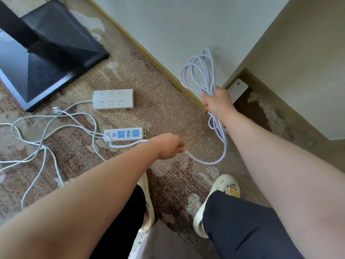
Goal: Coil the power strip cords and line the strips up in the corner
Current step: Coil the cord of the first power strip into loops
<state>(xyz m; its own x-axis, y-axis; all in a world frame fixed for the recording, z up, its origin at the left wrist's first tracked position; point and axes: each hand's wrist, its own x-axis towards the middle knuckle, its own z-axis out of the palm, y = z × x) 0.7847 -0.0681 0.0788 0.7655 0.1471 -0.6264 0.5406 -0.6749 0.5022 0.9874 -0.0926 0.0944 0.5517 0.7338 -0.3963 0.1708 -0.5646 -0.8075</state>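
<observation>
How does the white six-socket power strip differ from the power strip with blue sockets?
The white six-socket power strip is wider, with two rows of three white sockets; the power strip with blue sockets is narrower, with a single row. The white one lies nearer the wall, the blue one nearer the left hand. The blue one has a hanging tab at its right end. Both lie flat on the carpet, sockets up, cords leaving leftward.

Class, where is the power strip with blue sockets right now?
In the head view, the blue-socket power strip lies on the carpet left of centre, below the white six-outlet strip, beside the left hand.

White cord coil (200, 71) in right hand (216, 101), left hand (169, 144) on cord.
</observation>
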